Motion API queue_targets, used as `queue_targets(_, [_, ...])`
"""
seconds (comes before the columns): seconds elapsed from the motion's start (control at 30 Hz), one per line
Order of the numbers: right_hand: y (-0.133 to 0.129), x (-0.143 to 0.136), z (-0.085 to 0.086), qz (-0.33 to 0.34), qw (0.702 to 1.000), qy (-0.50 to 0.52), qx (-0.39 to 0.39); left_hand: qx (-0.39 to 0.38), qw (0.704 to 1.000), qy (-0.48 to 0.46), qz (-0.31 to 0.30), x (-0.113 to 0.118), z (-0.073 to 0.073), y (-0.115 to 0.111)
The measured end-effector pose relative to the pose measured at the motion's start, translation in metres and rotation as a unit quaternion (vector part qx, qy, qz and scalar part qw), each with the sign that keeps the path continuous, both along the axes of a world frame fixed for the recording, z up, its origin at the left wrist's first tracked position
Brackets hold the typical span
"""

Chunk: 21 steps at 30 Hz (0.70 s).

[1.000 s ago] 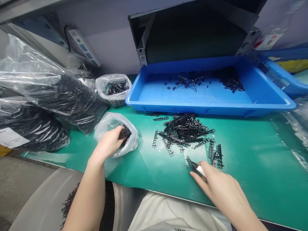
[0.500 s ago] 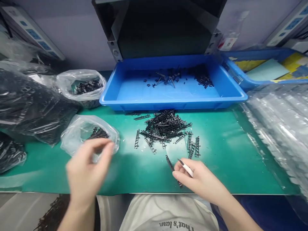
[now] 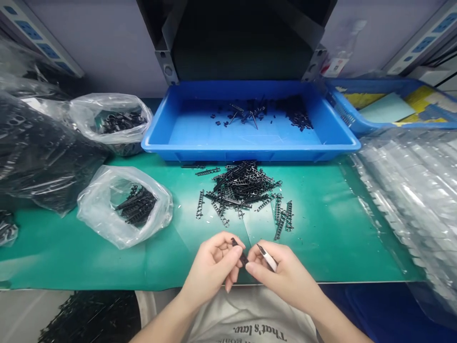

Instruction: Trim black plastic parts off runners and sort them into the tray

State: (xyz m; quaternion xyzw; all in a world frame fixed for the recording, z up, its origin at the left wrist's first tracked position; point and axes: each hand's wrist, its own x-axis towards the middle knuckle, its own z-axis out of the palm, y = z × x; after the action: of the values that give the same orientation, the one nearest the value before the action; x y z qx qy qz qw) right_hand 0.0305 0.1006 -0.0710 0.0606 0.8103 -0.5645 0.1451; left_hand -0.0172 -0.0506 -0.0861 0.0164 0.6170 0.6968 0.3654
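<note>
Near the table's front edge, my left hand [image 3: 217, 262] pinches a short black plastic strip [image 3: 240, 251] between thumb and fingers. Close beside it on the right, my right hand [image 3: 280, 267] is closed around a small white tool with a dark pointed tip [image 3: 268, 259]; its fingertips are at the strip's lower end. Beyond both hands lies a heap of black toothed strips [image 3: 243, 183] on the green table [image 3: 332, 228]. To the left, an open clear plastic bag [image 3: 160, 221] holds more black strips [image 3: 137, 205].
A blue tray [image 3: 250, 155] with small black pieces stands behind the heap. Another open bag [image 3: 107, 138] and large filled bags [image 3: 43, 152] are at the left. Clear plastic trays [image 3: 410, 190] lie at the right, below a blue basket [image 3: 364, 125]. A bin [image 3: 144, 305] of black scraps is below.
My left hand has moved right from the open bag to my right hand and now holds the strip. My right hand held that strip before and still has the white tool.
</note>
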Motion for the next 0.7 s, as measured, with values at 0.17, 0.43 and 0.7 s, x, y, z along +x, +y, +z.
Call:
queue_targets(0.17, [0.006, -0.003, -0.003, -0.043, 0.999, -0.004, -0.023, 0.046, 0.993, 0.011, 0.104, 0.010, -0.004, -0.002])
queue_targets(0.43, [0.006, -0.005, -0.001, -0.047, 0.999, 0.007, 0.008, 0.104, 0.987, -0.091, -0.083, 0.018, -0.011, 0.002])
queue_targets(0.7, [0.014, 0.003, -0.001, 0.010, 0.990, 0.117, 0.079, 0.020, 0.995, -0.084, -0.052, 0.008, -0.005, 0.001])
